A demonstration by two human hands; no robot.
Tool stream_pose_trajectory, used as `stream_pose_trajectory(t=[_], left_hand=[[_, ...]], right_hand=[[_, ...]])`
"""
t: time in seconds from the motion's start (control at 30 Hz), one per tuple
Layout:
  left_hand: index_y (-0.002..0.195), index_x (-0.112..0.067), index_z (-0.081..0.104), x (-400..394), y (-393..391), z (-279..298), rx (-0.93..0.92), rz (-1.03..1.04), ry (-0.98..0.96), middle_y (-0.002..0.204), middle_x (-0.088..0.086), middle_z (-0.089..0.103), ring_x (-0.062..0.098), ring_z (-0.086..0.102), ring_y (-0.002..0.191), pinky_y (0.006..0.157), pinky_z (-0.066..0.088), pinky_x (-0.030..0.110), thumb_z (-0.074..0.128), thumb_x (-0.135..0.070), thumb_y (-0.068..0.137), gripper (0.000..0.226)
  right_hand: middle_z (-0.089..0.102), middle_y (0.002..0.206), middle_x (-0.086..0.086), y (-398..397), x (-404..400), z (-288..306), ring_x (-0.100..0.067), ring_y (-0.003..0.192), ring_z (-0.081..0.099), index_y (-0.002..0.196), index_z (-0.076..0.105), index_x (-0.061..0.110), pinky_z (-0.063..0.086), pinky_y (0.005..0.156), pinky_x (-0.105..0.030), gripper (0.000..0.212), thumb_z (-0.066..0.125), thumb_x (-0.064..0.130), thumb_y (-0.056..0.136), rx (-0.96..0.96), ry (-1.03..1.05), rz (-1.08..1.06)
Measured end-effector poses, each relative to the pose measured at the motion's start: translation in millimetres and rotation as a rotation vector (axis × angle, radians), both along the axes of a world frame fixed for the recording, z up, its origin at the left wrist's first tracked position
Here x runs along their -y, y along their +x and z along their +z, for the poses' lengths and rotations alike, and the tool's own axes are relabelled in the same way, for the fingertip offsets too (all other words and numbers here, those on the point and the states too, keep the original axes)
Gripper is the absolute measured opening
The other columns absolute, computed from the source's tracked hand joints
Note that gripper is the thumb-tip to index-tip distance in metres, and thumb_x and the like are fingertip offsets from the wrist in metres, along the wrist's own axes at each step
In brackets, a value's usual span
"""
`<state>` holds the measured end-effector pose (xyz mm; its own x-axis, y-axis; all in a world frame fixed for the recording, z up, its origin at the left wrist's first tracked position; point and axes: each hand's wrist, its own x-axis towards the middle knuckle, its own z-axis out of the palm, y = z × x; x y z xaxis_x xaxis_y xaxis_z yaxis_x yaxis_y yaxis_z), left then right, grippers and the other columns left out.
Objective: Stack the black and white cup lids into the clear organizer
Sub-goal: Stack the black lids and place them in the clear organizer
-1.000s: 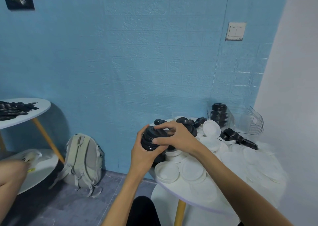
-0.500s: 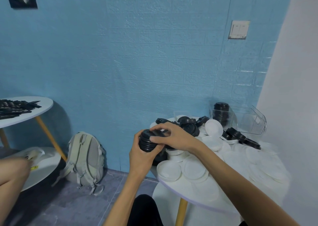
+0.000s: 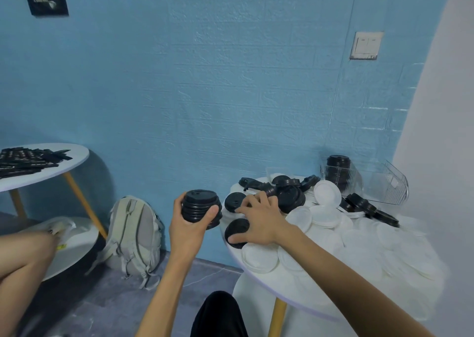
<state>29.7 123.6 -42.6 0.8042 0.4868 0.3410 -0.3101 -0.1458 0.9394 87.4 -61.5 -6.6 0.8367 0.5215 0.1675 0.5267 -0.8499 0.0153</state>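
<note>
My left hand (image 3: 189, 230) grips a stack of black lids (image 3: 201, 207), held in the air just left of the round white table (image 3: 295, 295). My right hand (image 3: 261, 221) lies spread on the table's near left part, fingertips on one loose black lid (image 3: 234, 201) and thumb on another black lid (image 3: 237, 230). More black lids (image 3: 289, 192) and many white lids (image 3: 325, 216) cover the table. The clear organizer (image 3: 384, 183) stands at the back right with a stack of black lids (image 3: 338, 168) in its left end.
A grey backpack (image 3: 133, 231) leans against the blue wall on the floor to the left. A second white table (image 3: 48, 168) with black items stands at the far left. Another person's leg (image 3: 20, 265) shows at the left edge. A white wall closes in on the right.
My right hand has left the stack in my left hand and dropped onto loose black lids on the table. The left hand still holds the stack.
</note>
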Motion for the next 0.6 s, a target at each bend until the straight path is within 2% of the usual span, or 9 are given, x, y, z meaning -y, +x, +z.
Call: stream_pose_trajectory(t=[0.13, 0.23, 0.33, 0.47, 0.6], left_hand=[[0.125, -0.038, 0.053, -3.9, -1.2, -4.6, -0.009, -0.002, 0.002, 0.113, -0.015, 0.067, 0.008, 0.066, 0.104, 0.094, 0.058, 0.042, 0.090, -0.031, 0.074, 0.064], [0.125, -0.039, 0.052, -5.2, -1.2, -6.1, -0.017, 0.001, 0.013, 0.113, -0.017, 0.066, 0.005, 0.065, 0.104, 0.095, 0.057, 0.042, 0.090, -0.032, 0.074, 0.064], [0.126, -0.040, 0.051, -5.3, -0.9, -5.8, -0.018, -0.003, 0.012, 0.113, -0.020, 0.065, 0.004, 0.064, 0.104, 0.096, 0.057, 0.042, 0.090, -0.034, 0.073, 0.065], [0.124, -0.043, 0.052, -7.0, -0.2, -7.7, -0.025, -0.013, 0.002, 0.111, -0.020, 0.067, 0.006, 0.066, 0.104, 0.094, 0.058, 0.044, 0.091, -0.047, 0.066, 0.070], [0.126, -0.040, 0.052, -6.4, 1.4, -10.1, -0.035, 0.000, 0.007, 0.114, -0.017, 0.067, 0.009, 0.066, 0.105, 0.096, 0.057, 0.047, 0.090, -0.036, 0.072, 0.066]], right_hand=[[0.033, 0.149, 0.001, 6.2, -2.8, -9.7, -0.030, 0.135, 0.019, 0.133, 0.059, 0.026, 0.015, 0.109, -0.047, 0.086, 0.059, 0.084, 0.070, -0.001, -0.131, 0.003], [0.030, 0.153, -0.001, 8.5, -4.7, -11.7, -0.032, 0.138, 0.017, 0.126, 0.065, 0.023, 0.014, 0.110, -0.050, 0.081, 0.062, 0.082, 0.070, -0.002, -0.176, -0.001], [0.033, 0.151, 0.001, 9.9, -5.9, -10.8, -0.030, 0.138, 0.017, 0.125, 0.065, 0.024, 0.013, 0.110, -0.049, 0.078, 0.064, 0.080, 0.070, 0.016, -0.107, -0.002], [0.037, 0.151, 0.006, 9.6, -4.9, -7.0, -0.025, 0.141, 0.017, 0.135, 0.059, 0.028, 0.011, 0.112, -0.048, 0.085, 0.062, 0.082, 0.069, -0.018, 0.065, -0.034], [0.041, 0.150, 0.008, 9.0, -1.9, -3.4, -0.023, 0.141, 0.017, 0.138, 0.055, 0.030, 0.015, 0.113, -0.048, 0.087, 0.060, 0.084, 0.070, -0.011, 0.131, -0.037]])
